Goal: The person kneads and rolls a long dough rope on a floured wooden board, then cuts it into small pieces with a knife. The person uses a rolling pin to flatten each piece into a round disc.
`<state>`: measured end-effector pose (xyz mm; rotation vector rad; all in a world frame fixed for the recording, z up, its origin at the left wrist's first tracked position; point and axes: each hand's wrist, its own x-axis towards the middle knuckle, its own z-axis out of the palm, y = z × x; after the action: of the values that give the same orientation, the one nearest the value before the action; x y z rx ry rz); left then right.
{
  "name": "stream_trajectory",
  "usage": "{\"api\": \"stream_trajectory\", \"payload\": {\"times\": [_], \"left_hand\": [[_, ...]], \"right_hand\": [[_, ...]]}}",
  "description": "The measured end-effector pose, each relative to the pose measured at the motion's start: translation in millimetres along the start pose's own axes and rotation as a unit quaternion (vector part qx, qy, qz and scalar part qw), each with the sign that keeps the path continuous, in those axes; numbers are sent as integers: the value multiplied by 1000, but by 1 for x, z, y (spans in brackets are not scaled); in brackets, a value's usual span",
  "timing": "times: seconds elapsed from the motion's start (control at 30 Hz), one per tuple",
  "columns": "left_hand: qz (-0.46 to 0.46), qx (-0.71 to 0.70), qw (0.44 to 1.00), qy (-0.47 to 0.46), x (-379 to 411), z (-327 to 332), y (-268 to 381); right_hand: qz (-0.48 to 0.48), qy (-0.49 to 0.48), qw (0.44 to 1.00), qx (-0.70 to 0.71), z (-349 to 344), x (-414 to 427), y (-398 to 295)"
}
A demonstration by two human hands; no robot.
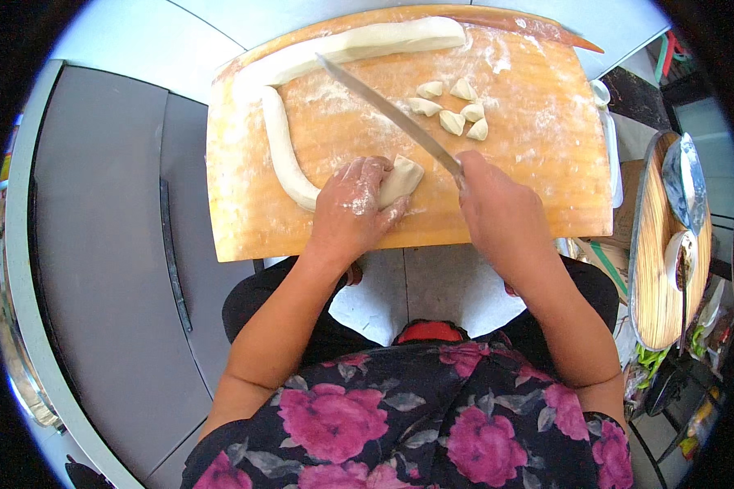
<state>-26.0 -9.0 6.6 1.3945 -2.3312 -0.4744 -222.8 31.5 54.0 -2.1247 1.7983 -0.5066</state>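
A long rope of dough (283,147) curves over a floured wooden board (538,177). My left hand (355,198), dusted with flour, grips the rope near its end, whose cut tip (407,174) shows between thumb and fingers. In my right hand (498,198) is the handle of a long knife (397,116); its blade slants up to the left above the board, apart from the dough I hold. Several small cut dough pieces (452,122) lie loosely grouped beyond the knife. A thicker dough roll (367,41) stretches along the board's far edge.
Grey cabinet doors (104,202) stand at the left. To the right, a wood-patterned stool or small table (654,263) carries a white cup (679,263) and a shiny bowl-like thing (685,180). Plastic bags and green vegetables (651,360) lie below it. My knees are under the board's near edge.
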Motion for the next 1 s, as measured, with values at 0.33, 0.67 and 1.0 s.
{"api": "stream_trajectory", "payload": {"times": [0.33,0.67,1.0], "left_hand": [[39,-29,995,91,-2,20,18],[72,27,995,69,-5,25,17],[72,1,993,89,-2,28,15]], "right_hand": [[14,-75,997,-2,-15,-38,-1],[5,-101,995,-3,-18,-45,0],[7,-95,995,-18,2,-10,-9]]}}
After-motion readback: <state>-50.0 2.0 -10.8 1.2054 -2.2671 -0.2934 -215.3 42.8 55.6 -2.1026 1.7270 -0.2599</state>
